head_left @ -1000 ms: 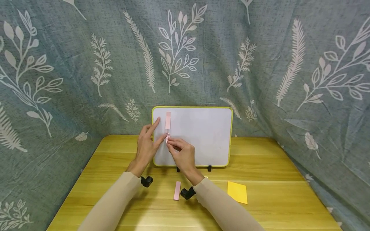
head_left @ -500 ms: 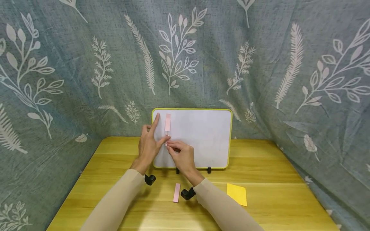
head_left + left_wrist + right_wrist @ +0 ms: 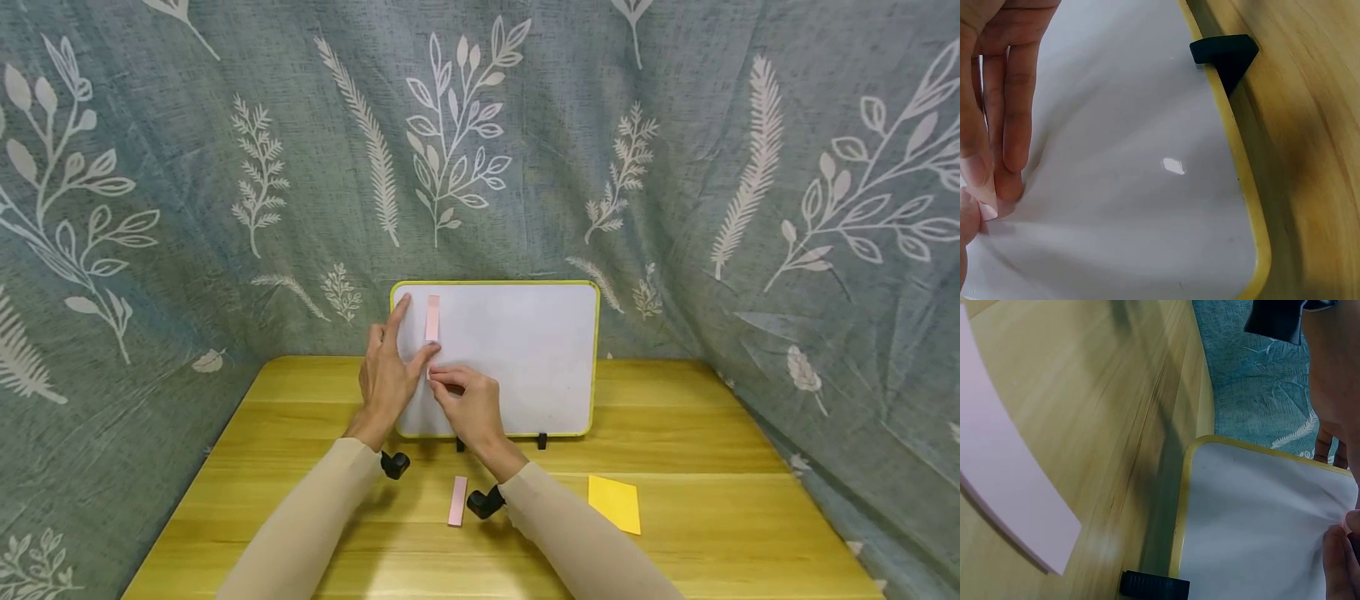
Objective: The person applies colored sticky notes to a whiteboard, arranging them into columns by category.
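Note:
A small whiteboard (image 3: 532, 358) with a yellow-green frame stands upright. One pink sticky strip (image 3: 432, 317) is stuck vertically near its upper left. My left hand (image 3: 386, 379) lies at the board's left side, index finger extended up along it, thumb just below that strip. Just under the thumb, my right hand (image 3: 474, 408) pinches a second pink strip (image 3: 989, 211) between thumb and fingertips against the board; the fingers hide most of it. In the right wrist view those fingertips (image 3: 1336, 550) are close to the board's surface.
A pad of pink strips (image 3: 457, 501) lies on the wooden table (image 3: 300, 500) between my forearms. To the right is a yellow sticky note (image 3: 615, 504). Black feet (image 3: 542, 441) hold the board's lower edge. Patterned cloth (image 3: 480, 167) hangs behind and at both sides.
My left index finger has slid up the board, and the thumb has shifted up toward the upper strip's lower end. My right hand keeps its pinch, and less of the lower strip shows.

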The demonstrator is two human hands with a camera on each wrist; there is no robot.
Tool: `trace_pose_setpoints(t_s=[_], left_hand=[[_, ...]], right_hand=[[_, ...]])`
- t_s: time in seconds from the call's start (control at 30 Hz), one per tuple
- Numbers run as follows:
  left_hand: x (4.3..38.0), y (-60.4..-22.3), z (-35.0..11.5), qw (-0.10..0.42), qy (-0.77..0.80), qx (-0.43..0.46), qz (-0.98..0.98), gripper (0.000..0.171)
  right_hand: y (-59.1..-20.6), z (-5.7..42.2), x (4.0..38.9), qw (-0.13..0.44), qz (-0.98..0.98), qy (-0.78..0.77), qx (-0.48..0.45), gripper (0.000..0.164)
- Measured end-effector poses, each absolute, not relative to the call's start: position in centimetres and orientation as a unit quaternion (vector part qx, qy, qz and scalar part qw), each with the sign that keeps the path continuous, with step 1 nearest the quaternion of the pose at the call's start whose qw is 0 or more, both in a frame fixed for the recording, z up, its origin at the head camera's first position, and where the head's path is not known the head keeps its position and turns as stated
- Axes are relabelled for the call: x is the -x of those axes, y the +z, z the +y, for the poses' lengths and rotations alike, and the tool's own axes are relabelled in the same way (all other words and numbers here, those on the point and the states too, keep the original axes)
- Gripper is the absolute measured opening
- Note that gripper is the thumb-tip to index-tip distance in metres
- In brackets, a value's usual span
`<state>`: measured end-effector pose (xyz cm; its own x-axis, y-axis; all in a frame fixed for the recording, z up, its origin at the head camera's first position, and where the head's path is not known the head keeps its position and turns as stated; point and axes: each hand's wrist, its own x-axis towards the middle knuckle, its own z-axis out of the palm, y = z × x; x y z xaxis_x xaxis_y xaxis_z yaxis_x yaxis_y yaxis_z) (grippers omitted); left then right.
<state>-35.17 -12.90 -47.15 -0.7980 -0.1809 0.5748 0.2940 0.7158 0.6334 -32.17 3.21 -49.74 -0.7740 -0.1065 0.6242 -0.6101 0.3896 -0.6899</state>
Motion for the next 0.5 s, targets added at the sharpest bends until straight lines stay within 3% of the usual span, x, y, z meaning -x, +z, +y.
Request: trace_pose_setpoints(t_s=[0.33,0.5], left_hand=[[35.17,-46.99,-12.9,0.296,-0.387,0.021,-0.873,0.097],[35.01,-46.84,-13.14,0.287,-0.373,0.028,-0.882,0.107]], right_hand=[[-49.77,3.22,31.94,0.254,-0.797,0.499,-0.226,0.015],[-49.78,3.42,31.72,0.253,-0.801,0.494,-0.223,0.016]])
